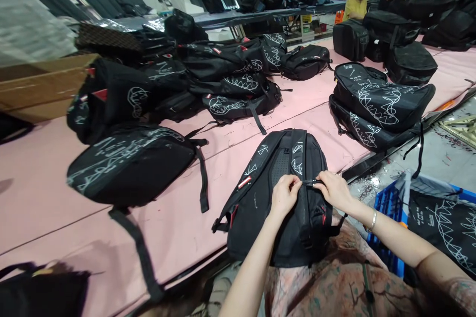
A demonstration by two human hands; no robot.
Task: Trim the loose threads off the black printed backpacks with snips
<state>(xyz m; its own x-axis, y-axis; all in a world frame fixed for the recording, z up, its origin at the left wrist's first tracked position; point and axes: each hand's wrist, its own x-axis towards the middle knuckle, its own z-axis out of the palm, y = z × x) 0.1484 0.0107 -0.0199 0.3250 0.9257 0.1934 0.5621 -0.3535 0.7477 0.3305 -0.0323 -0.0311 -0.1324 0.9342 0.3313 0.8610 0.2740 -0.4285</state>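
Black cloth makes up the backpack point(256, 218), lying straps up at the near table edge, its base towards six o'clock over the patterned clothing point(320, 290). The left hand point(285, 197) and right hand point(334, 190) are closed in pinches on a thin dark strip point(308, 183) across one shoulder strap point(298, 151); its exact kind is too small to tell. The body looks light and soft, likely to sag if lifted by one side; the padded straps near the top seem the surest hold, while loose webbing could snag. From the backpack, the table edge runs towards two o'clock, with the blue crate point(383, 208) below at three. Pink cover point(193, 228) gives sliding room towards nine, short of a flat bag point(148, 173) at ten. Farther off, stacked bags point(379, 104) sit at two, a pile point(230, 74) at eleven.
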